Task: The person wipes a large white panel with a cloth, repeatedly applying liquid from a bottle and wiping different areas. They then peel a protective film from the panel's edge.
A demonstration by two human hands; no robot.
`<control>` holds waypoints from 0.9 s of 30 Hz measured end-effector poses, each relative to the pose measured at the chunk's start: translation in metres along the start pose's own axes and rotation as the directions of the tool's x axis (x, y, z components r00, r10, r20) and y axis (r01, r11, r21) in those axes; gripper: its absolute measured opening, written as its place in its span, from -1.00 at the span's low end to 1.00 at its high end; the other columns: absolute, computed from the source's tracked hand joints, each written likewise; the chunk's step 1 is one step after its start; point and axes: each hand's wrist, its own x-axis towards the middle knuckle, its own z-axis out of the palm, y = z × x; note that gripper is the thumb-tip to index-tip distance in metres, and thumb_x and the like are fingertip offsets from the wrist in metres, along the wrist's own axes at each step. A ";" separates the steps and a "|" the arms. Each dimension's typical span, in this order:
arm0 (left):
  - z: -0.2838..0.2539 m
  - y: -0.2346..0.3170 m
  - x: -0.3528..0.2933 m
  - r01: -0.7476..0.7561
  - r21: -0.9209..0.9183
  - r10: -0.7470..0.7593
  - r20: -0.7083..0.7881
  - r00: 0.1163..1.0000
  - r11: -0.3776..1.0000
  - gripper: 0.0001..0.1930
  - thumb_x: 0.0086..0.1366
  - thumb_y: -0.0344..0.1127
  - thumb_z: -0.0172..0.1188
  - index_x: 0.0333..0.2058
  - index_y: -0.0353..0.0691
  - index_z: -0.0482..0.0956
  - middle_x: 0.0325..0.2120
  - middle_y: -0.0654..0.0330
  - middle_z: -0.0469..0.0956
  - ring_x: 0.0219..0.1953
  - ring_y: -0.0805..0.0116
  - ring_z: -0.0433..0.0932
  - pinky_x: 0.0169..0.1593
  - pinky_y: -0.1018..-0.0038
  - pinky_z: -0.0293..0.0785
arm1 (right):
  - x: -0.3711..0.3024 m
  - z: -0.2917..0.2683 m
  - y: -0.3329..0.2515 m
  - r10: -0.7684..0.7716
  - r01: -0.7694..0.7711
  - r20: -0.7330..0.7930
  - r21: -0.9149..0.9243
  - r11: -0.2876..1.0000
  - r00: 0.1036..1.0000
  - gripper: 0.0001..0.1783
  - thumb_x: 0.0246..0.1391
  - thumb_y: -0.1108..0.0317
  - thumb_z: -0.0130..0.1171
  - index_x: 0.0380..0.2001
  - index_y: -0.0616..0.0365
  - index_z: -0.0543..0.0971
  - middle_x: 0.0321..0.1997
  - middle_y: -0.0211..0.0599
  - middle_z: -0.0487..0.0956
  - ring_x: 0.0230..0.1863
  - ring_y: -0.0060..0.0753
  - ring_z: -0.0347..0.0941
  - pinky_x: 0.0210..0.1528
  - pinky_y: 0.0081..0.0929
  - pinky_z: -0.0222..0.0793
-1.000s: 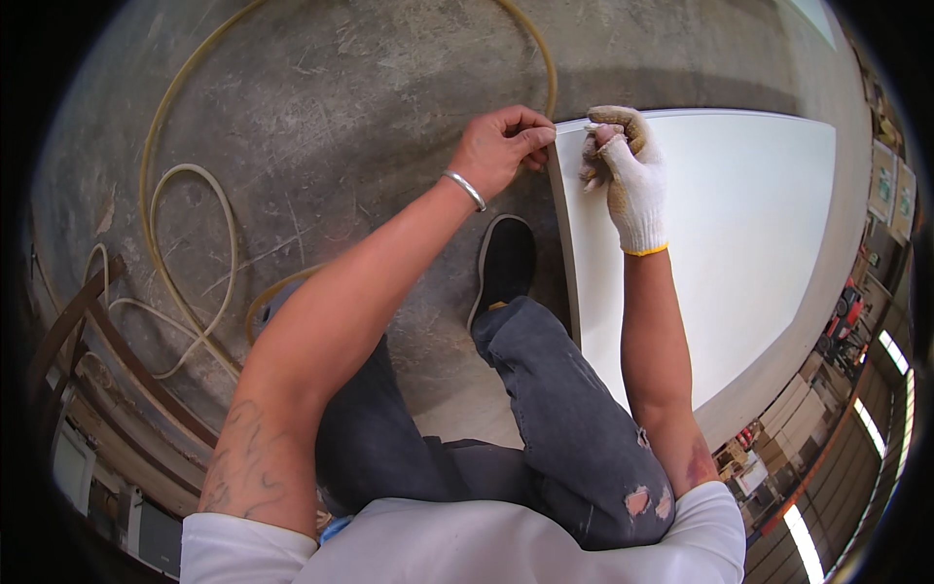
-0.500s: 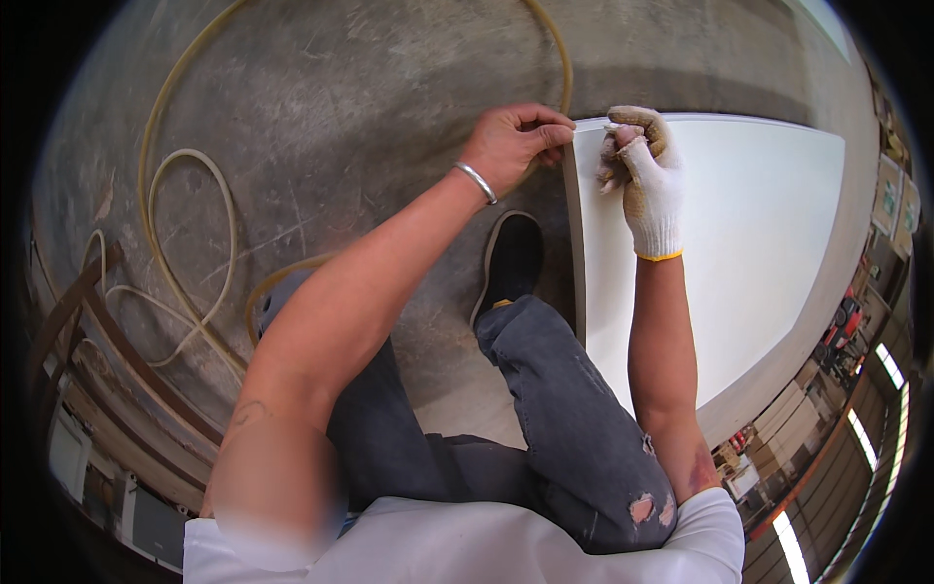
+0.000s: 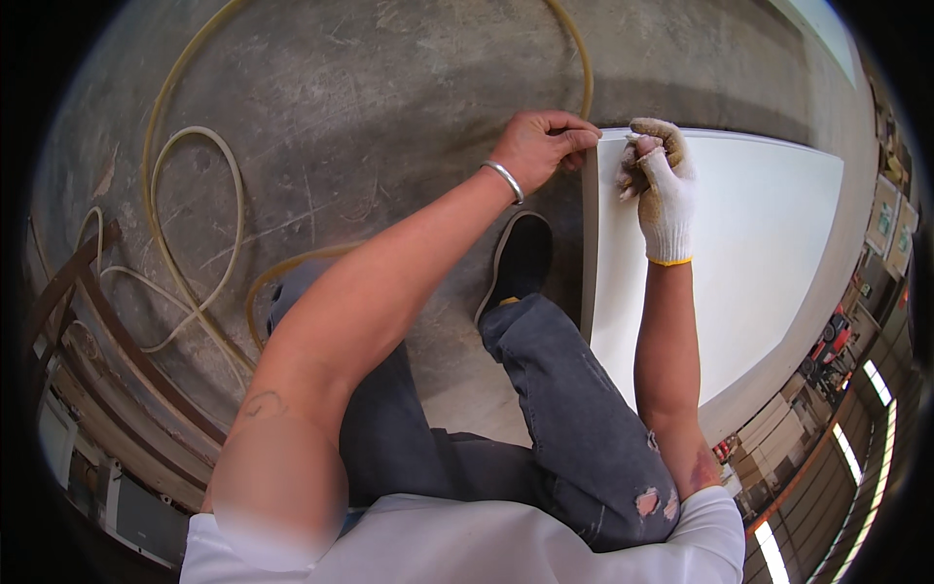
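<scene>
A large white panel (image 3: 749, 243) lies to the right, its left edge running away from me. At its far left corner is my bare left hand (image 3: 547, 151), with a metal bangle on the wrist. Thumb and forefinger are pinched together right at that corner; whatever thin part they hold is too small to make out. Over the panel, a little right of the same corner, my right hand (image 3: 664, 190) wears a white knit glove with dirty, frayed fingertips. Its fingers are curled in against the thumb, and I cannot see what is between them.
A yellowish hose (image 3: 156, 185) loops over the concrete floor (image 3: 389, 107) on the left. My shoe (image 3: 520, 253) stands beside the panel's left edge. A brown frame (image 3: 136, 350) is at the lower left. Boxes (image 3: 769, 433) and other goods line the right side.
The whole view has shifted slightly, so panel, hose and hands sit a bit differently in the picture. Both hands keep nearly the same pose by the panel's corner.
</scene>
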 end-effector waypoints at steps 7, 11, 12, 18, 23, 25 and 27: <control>0.004 -0.008 0.004 0.002 -0.042 -0.003 -0.044 0.999 0.999 -0.84 0.42 -0.39 0.34 -0.11 -0.32 0.75 -0.31 0.21 0.72 -0.39 0.48 0.61 -0.24 0.52 0.61 | 0.001 -0.003 0.004 -0.002 0.002 -0.011 -0.045 0.999 1.000 -0.77 0.40 0.37 0.15 0.01 0.26 0.58 -0.38 -0.38 0.57 -0.50 -0.59 0.50 -0.50 -0.65 0.36; 0.007 -0.005 -0.001 0.017 -0.051 -0.020 -0.062 0.998 0.999 -0.83 0.43 -0.38 0.33 -0.09 -0.32 0.75 -0.31 0.22 0.73 -0.38 0.50 0.61 -0.23 0.52 0.62 | 0.001 -0.001 -0.001 0.009 -0.009 -0.002 -0.041 0.999 1.000 -0.76 0.40 0.36 0.13 0.02 0.25 0.57 -0.38 -0.37 0.57 -0.49 -0.59 0.49 -0.49 -0.65 0.34; 0.008 -0.004 -0.002 0.056 -0.053 -0.060 -0.076 0.995 0.997 -0.82 0.44 -0.37 0.33 -0.08 -0.31 0.76 -0.31 0.23 0.73 -0.38 0.50 0.61 -0.23 0.53 0.62 | 0.000 0.000 -0.002 0.002 -0.001 0.007 -0.070 0.998 1.000 -0.74 0.41 0.33 0.12 0.04 0.25 0.56 -0.39 -0.36 0.57 -0.49 -0.57 0.48 -0.50 -0.65 0.33; 0.017 0.000 -0.007 0.018 -0.061 -0.024 -0.092 0.995 0.998 -0.81 0.46 -0.37 0.30 -0.06 -0.30 0.76 -0.26 0.26 0.74 -0.31 0.52 0.65 -0.15 0.52 0.65 | -0.013 0.006 -0.002 -0.029 0.032 0.013 -0.348 0.937 0.999 -0.77 0.27 0.53 0.21 -0.02 0.23 0.60 -0.28 -0.39 0.63 -0.41 -0.66 0.51 -0.42 -0.64 0.42; 0.020 0.000 -0.010 0.011 -0.068 -0.019 -0.128 0.992 0.998 -0.80 0.46 -0.38 0.30 -0.04 -0.30 0.76 -0.24 0.25 0.75 -0.28 0.51 0.66 -0.11 0.51 0.66 | -0.019 0.012 0.010 -0.136 0.127 0.019 -0.509 0.851 0.991 -0.74 0.23 0.54 0.25 -0.02 0.26 0.59 -0.18 -0.32 0.64 -0.29 -0.57 0.56 -0.24 -0.57 0.52; 0.021 0.000 -0.010 0.038 -0.069 -0.047 -0.137 0.989 0.997 -0.79 0.46 -0.38 0.29 -0.02 -0.30 0.76 -0.24 0.25 0.75 -0.28 0.51 0.66 -0.11 0.51 0.67 | -0.019 0.013 0.014 -0.217 0.195 0.033 -0.580 0.791 0.976 -0.73 0.22 0.54 0.27 -0.01 0.26 0.59 -0.18 -0.31 0.64 -0.24 -0.51 0.58 -0.15 -0.53 0.53; 0.022 0.000 -0.010 0.025 -0.039 -0.030 -0.146 0.989 0.999 -0.78 0.47 -0.40 0.27 0.01 -0.29 0.76 -0.23 0.23 0.75 -0.29 0.52 0.66 -0.11 0.52 0.67 | -0.018 0.015 0.018 -0.276 0.247 0.048 -0.606 0.756 0.960 -0.73 0.20 0.54 0.28 -0.02 0.25 0.60 -0.20 -0.29 0.65 -0.21 -0.48 0.58 -0.08 -0.50 0.53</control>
